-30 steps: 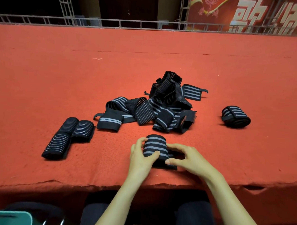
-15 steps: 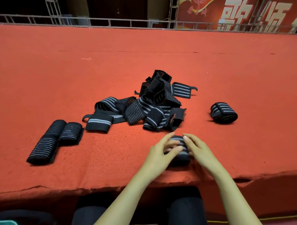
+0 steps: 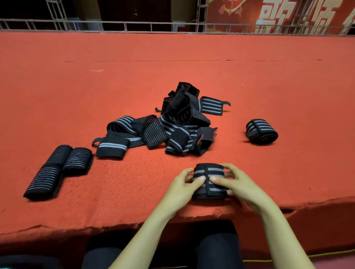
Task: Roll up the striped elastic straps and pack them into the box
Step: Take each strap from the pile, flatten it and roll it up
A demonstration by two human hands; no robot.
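A rolled black strap with grey stripes (image 3: pixel 210 171) lies on the red carpeted surface (image 3: pixel 175 53) near its front edge. My left hand (image 3: pixel 183 187) grips the roll's left end, thumb on top. My right hand (image 3: pixel 239 182) grips its right end, thumb pressing the flap on top. Behind the roll sits a tangled pile of loose striped straps (image 3: pixel 169 124). One rolled strap (image 3: pixel 261 132) lies to the right of the pile. Several rolled straps (image 3: pixel 58 170) lie side by side at the left. No box is in view.
The torn front edge of the red carpet (image 3: pixel 216 213) runs just below my hands. My dark-trousered knees (image 3: pixel 217 248) are under it. A metal railing (image 3: pixel 176 26) and a red banner (image 3: pixel 297 15) stand beyond the far edge.
My hands have shifted from covering the roll with fingers over it to gripping it at both ends, thumbs on top. The camera view has drifted slightly.
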